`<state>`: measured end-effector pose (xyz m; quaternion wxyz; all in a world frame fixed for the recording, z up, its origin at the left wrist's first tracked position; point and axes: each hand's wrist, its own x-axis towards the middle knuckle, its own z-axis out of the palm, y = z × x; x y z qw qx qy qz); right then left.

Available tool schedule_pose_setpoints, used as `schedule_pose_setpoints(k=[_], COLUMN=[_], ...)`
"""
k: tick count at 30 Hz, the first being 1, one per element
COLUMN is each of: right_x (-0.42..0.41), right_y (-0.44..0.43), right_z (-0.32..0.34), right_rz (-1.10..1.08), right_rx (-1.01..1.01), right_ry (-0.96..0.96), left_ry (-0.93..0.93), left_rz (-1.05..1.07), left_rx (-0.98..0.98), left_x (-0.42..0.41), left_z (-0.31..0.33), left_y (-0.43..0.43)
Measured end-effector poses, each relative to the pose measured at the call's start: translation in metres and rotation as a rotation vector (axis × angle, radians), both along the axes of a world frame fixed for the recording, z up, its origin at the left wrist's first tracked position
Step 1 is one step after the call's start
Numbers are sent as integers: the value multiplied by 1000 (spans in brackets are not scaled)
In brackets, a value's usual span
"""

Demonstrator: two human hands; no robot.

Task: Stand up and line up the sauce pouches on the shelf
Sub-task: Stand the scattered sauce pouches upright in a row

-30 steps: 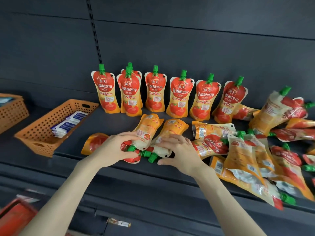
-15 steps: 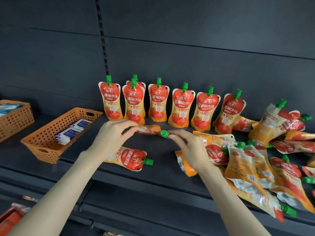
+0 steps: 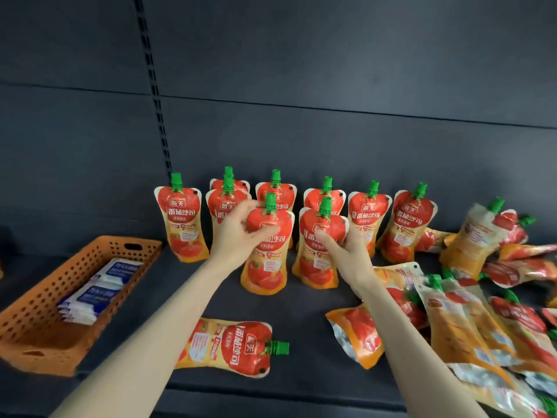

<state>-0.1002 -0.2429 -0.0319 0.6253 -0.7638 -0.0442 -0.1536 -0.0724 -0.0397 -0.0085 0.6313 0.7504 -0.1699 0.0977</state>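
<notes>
Left hand [image 3: 238, 233] and right hand [image 3: 346, 248] grip upright pouches [image 3: 265, 273] amid bare shelf [image 3: 301, 321].

Your left hand [image 3: 238, 233] holds the left front pouch [image 3: 265, 267] and your right hand [image 3: 343, 248] holds the right front pouch [image 3: 316, 267]. Both pouches stand upright with only a narrow gap between them. Just behind, the back row [image 3: 367, 218] of standing pouches walls off the rear panel [image 3: 331, 140]. Bare shelf [image 3: 304, 315] lies open in front of you, down to the flat pouch [image 3: 232, 348] near the lip. An open lane runs between the orange basket [image 3: 39, 351] and the row's left end. To the right, the heap of fallen pouches [image 3: 470, 321] covers the shelf. Above the caps the way is open.
</notes>
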Motion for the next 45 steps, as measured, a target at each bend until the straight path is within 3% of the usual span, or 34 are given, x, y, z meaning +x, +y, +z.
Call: schedule_pose_setpoints(k=[5, 12, 21, 27, 45], right_x=[5, 20, 26, 31, 26], right_y=[-2, 12, 16, 20, 20], right_z=[-22, -28, -33, -31, -34], right_rz=[-48, -86, -97, -139, -142], right_rx=[-93, -95, -268, -267, -280], right_ry=[61, 23, 60, 58, 73], left_ry=[84, 55, 144, 106, 168], left_rz=[-127, -31, -121, -55, -152], left_rx=[-8, 25, 132, 121, 150], left_x=[8, 18, 25, 22, 26], left_z=[-25, -30, -51, -55, -53], left_y=[9, 15, 29, 26, 25])
